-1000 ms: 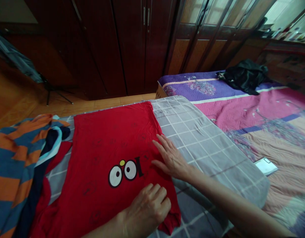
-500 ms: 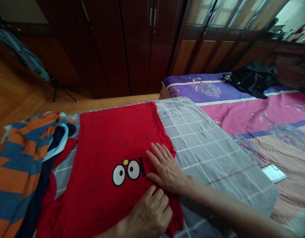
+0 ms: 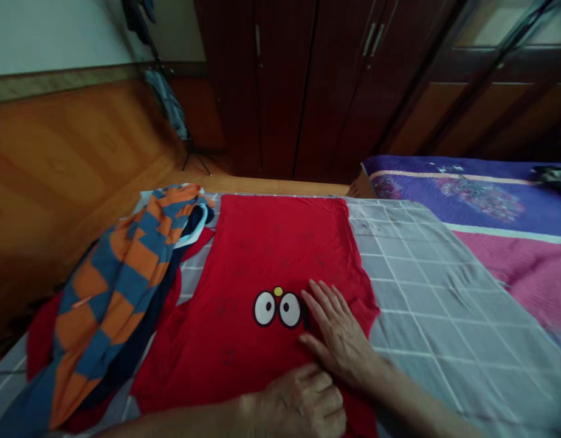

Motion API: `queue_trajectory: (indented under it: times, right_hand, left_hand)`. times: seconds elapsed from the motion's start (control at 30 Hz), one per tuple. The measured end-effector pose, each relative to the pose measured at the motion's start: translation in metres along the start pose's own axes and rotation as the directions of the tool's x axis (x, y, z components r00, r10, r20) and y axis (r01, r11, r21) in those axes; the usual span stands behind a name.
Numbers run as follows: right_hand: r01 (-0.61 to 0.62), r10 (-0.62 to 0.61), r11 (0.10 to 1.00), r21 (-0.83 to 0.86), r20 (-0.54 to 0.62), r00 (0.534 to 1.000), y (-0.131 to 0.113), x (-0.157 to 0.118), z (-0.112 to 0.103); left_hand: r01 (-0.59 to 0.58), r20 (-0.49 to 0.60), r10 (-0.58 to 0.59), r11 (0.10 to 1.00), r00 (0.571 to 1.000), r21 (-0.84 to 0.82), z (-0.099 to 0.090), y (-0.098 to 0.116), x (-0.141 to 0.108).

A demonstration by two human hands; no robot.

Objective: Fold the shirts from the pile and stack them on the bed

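A red T-shirt [image 3: 280, 243] is spread over a grey checked sheet, its print showing two big cartoon eyes and a yellow dot. My right hand [image 3: 337, 331] lies flat on the shirt just right of the eyes, fingers stretched out and thumb apart. Below it and touching or nearly touching its wrist, my left hand [image 3: 302, 401] is closed with curled fingers on the shirt's near right part. The fingertips of the left hand are hidden beneath it, where they appear to grip the red cloth.
An orange and blue patterned garment [image 3: 120, 267] lies heaped with dark and red clothes on the left. The grey checked sheet [image 3: 412, 292] extends right. Beyond it is a bed with a purple and pink cover [image 3: 503, 201]. Dark wardrobes [image 3: 298, 91] and a stand [image 3: 189, 143] are behind.
The view has turned left, so everything appears further right. Both hands stay at about the same place on the shirt, the right one flat and the left one closed.
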State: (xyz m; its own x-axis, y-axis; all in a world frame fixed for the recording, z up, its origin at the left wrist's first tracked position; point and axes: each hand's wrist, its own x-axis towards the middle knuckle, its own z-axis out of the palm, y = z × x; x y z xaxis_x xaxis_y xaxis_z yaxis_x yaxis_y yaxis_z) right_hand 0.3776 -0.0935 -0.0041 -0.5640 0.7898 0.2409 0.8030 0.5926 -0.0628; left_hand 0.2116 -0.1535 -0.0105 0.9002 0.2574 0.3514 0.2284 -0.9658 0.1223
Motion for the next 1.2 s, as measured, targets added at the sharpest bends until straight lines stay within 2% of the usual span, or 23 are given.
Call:
queue_trajectory:
  times: [0.07, 0.13, 0.23, 0.3, 0.33, 0.37, 0.4, 0.43, 0.5, 0.53, 0.57, 0.67, 0.77, 0.83, 0.9, 1.0, 1.03, 1.07, 1.1, 1.13, 1.2]
  right_hand:
    - [0.063, -0.063, 0.998, -0.010, -0.008, 0.998, 0.000, 0.003, 0.006]
    - [0.034, -0.038, 0.998, -0.045, -0.081, 0.996, 0.006, 0.017, 0.012]
    - [0.027, -0.031, 0.999, -0.022, -0.178, 0.983, 0.000, 0.047, 0.011]
    - [0.126, -0.115, 0.991, 0.045, -0.185, 0.976, -0.019, 0.060, 0.007]
    - [0.190, -0.174, 0.979, 0.079, -0.179, 0.968, -0.032, 0.063, 0.004]
    - [0.249, -0.229, 0.963, 0.108, -0.168, 0.959, -0.046, 0.065, 0.001]
    - [0.300, -0.279, 0.945, 0.134, -0.153, 0.948, -0.059, 0.065, -0.001]
    - [0.341, -0.322, 0.927, 0.156, -0.136, 0.937, -0.071, 0.065, -0.001]
    - [0.394, -0.381, 0.899, 0.193, -0.102, 0.919, -0.089, 0.063, 0.001]
    - [0.411, -0.403, 0.887, 0.209, -0.083, 0.912, -0.095, 0.062, 0.005]
    - [0.427, -0.422, 0.877, 0.220, -0.071, 0.904, -0.099, 0.061, 0.010]
    - [0.482, -0.481, 0.847, 0.225, -0.061, 0.875, -0.099, 0.058, 0.028]
    - [0.534, -0.526, 0.823, 0.193, -0.096, 0.845, -0.093, 0.055, 0.044]
    - [0.555, -0.540, 0.814, 0.168, -0.132, 0.832, -0.090, 0.054, 0.050]
    - [0.568, -0.546, 0.809, 0.151, -0.164, 0.821, -0.089, 0.053, 0.054]
    - [0.564, -0.539, 0.813, 0.144, -0.180, 0.823, -0.090, 0.053, 0.055]
    - [0.561, -0.535, 0.815, 0.147, -0.183, 0.825, -0.091, 0.053, 0.055]
    - [0.558, -0.532, 0.816, 0.151, -0.183, 0.827, -0.091, 0.053, 0.055]
    - [0.557, -0.530, 0.816, 0.155, -0.184, 0.828, -0.091, 0.054, 0.055]
    - [0.557, -0.529, 0.816, 0.158, -0.186, 0.828, -0.091, 0.054, 0.054]
    - [0.562, -0.533, 0.813, 0.154, -0.192, 0.824, -0.090, 0.054, 0.055]
  left_hand:
    - [0.034, 0.012, -0.034, 0.999, 0.999, -0.008, 0.000, 0.002, -0.007]
    - [0.068, 0.048, -0.066, 0.997, 0.997, -0.026, -0.006, 0.003, -0.011]
    - [0.127, 0.107, -0.117, 0.988, 0.987, -0.091, -0.030, 0.001, -0.017]
    - [0.267, 0.097, -0.255, 0.952, 0.962, -0.150, -0.054, -0.003, -0.025]
    - [0.367, 0.061, -0.362, 0.911, 0.930, -0.190, -0.066, -0.006, -0.033]
    - [0.478, -0.001, -0.492, 0.848, 0.871, -0.229, -0.078, -0.009, -0.042]
    - [0.584, -0.077, -0.621, 0.767, 0.780, -0.264, -0.089, -0.012, -0.055]
    - [0.673, -0.151, -0.727, 0.680, 0.670, -0.291, -0.098, -0.014, -0.069]
    - [0.805, -0.274, -0.852, 0.516, 0.446, -0.294, -0.110, -0.016, -0.102]
    - [0.851, -0.312, -0.876, 0.452, 0.367, -0.268, -0.113, -0.015, -0.120]
    - [0.885, -0.329, -0.888, 0.405, 0.321, -0.229, -0.114, -0.012, -0.136]
    - [0.951, -0.268, -0.928, 0.294, 0.259, -0.100, -0.106, 0.000, -0.175]
    - [0.973, -0.191, -0.961, 0.218, 0.201, -0.070, -0.093, 0.009, -0.192]
    - [0.977, -0.223, -0.963, 0.178, 0.148, -0.121, -0.087, 0.008, -0.195]
    - [0.971, -0.305, -0.951, 0.113, 0.045, -0.209, -0.087, 0.005, -0.198]
    - [0.936, -0.427, -0.887, -0.015, -0.175, -0.352, -0.095, 0.000, -0.209]
    - [0.933, -0.451, -0.862, -0.063, -0.230, -0.354, -0.098, -0.001, -0.214]
    - [0.943, -0.473, -0.843, -0.110, -0.256, -0.315, -0.102, -0.001, -0.218]
    - [0.960, -0.493, -0.833, -0.150, -0.253, -0.238, -0.105, -0.002, -0.221]
    - [0.974, -0.505, -0.834, -0.177, -0.223, -0.139, -0.109, -0.002, -0.222]
    - [0.986, -0.510, -0.852, -0.164, -0.123, 0.037, -0.115, -0.006, -0.217]
